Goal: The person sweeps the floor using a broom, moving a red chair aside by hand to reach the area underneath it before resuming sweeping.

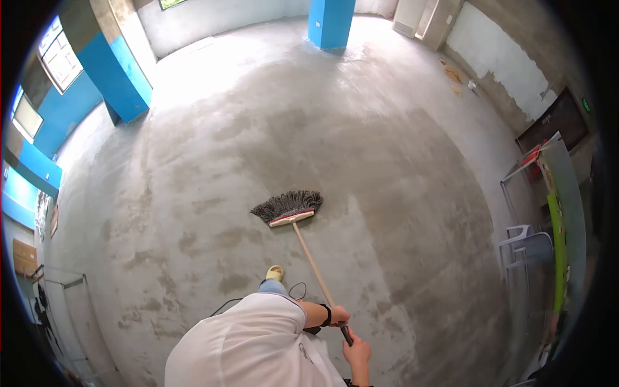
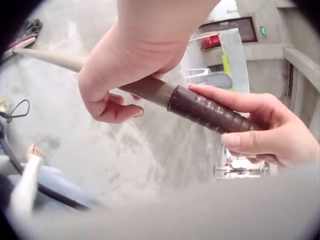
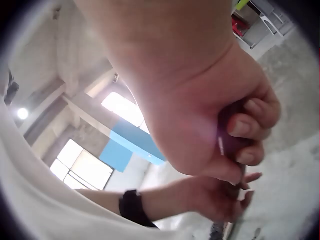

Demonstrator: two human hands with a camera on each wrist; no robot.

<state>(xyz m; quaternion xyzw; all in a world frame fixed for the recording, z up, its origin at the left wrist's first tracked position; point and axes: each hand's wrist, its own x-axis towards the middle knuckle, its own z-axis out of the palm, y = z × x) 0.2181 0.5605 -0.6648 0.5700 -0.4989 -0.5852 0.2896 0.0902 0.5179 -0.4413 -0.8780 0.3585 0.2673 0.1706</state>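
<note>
A mop with a dark grey stringy head [image 1: 287,204] lies against the floor in the head view, its pale wooden handle [image 1: 313,266] running back to the person. My left hand [image 1: 339,315], below a black wristband, curls round the handle just ahead of the dark grip; the left wrist view shows this hand [image 2: 117,75] draped over the shaft. Behind it, my right hand [image 1: 358,353] grips the ribbed dark brown end [image 2: 200,109]. In the right wrist view the fingers of my right hand [image 3: 215,120] wrap the grip, with my left hand [image 3: 215,197] close beyond.
Grey concrete floor [image 1: 213,161] with darker patches spreads around. Blue pillars [image 1: 331,24] stand at the back and left. A white chair [image 1: 525,245] and a panel with a green edge [image 1: 556,251] are at right. One foot in a yellow shoe [image 1: 275,273] is near a black cable.
</note>
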